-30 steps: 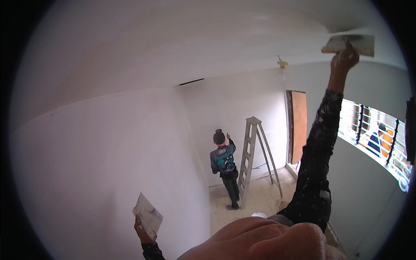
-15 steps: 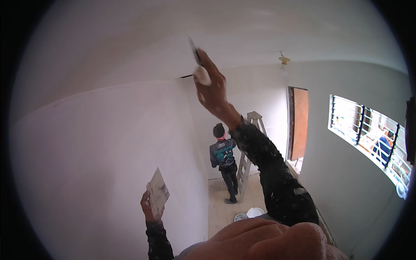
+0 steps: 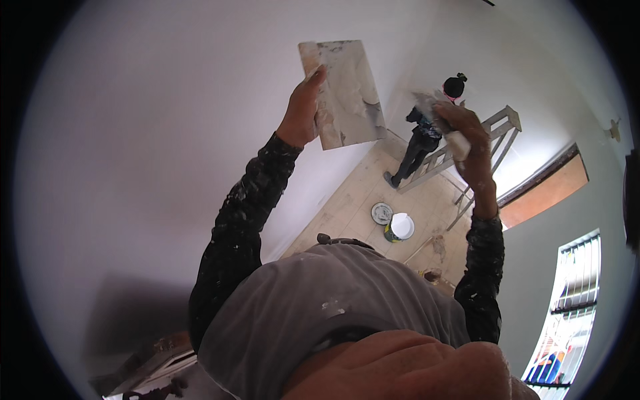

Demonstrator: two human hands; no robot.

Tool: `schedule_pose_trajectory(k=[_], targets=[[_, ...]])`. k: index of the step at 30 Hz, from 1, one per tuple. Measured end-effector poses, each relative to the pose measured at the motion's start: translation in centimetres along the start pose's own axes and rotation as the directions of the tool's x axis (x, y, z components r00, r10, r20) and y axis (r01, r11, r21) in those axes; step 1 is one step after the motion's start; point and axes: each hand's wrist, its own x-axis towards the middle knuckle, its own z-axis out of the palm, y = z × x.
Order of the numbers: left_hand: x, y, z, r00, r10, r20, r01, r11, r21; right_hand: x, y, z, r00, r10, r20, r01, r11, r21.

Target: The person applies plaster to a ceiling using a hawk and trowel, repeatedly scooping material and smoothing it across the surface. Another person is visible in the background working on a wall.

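Observation:
In my left hand [image 3: 302, 110] is a flat, pale rectangular board [image 3: 351, 90], gripped by its near edge with the thumb over its face. Whitish putty is smeared across it. My right hand [image 3: 472, 133] is closed on a putty knife [image 3: 427, 102]; its blade is blurred by motion and points left, toward the board but apart from it. The knife's pale handle end shows below the fingers. White splashes mark both dark sleeves. Beside my left arm rises a pale wall [image 3: 147, 153].
A person [image 3: 423, 137] in dark clothes stands beyond my right hand, beside a stepladder [image 3: 510, 120]. An open bucket [image 3: 401, 228] with white inside and a round lid [image 3: 382, 213] are on the tiled floor [image 3: 343, 210]. To the right are an orange-brown door [image 3: 550, 190] and a barred window [image 3: 573, 287].
My view has tilted down. The right hand with the putty knife has come down from near the ceiling. My left hand has raised the board, and the two hands are now closer together.

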Motion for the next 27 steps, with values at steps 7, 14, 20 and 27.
schedule_pose_trajectory(k=[7, 14, 20, 27], targets=[[0.5, 6.5, 6.0, 0.994, 0.073, 0.083, -0.099, 0.924, 0.369, 0.7, 0.1, 5.1, 0.999, -0.052, 0.014, 0.054, 0.986, -0.157], [5.4, 5.6, 8.0, 0.993, -0.119, -0.026, 0.113, 0.820, 0.561, -2.6, 3.0, 11.2, 0.998, -0.047, -0.035, 0.049, 0.998, 0.041], [11.1, 3.1, 3.5, 0.988, 0.148, 0.047, -0.138, 0.695, 0.706, -12.3, 7.2, 24.8, 0.939, 0.303, 0.162, -0.161, -0.029, 0.987], [5.0, 12.0, -7.5, 0.999, -0.007, -0.039, 0.008, 1.000, 0.019, -10.2, 9.2, 20.4, 0.892, 0.443, 0.094, 0.158, -0.499, 0.852]])
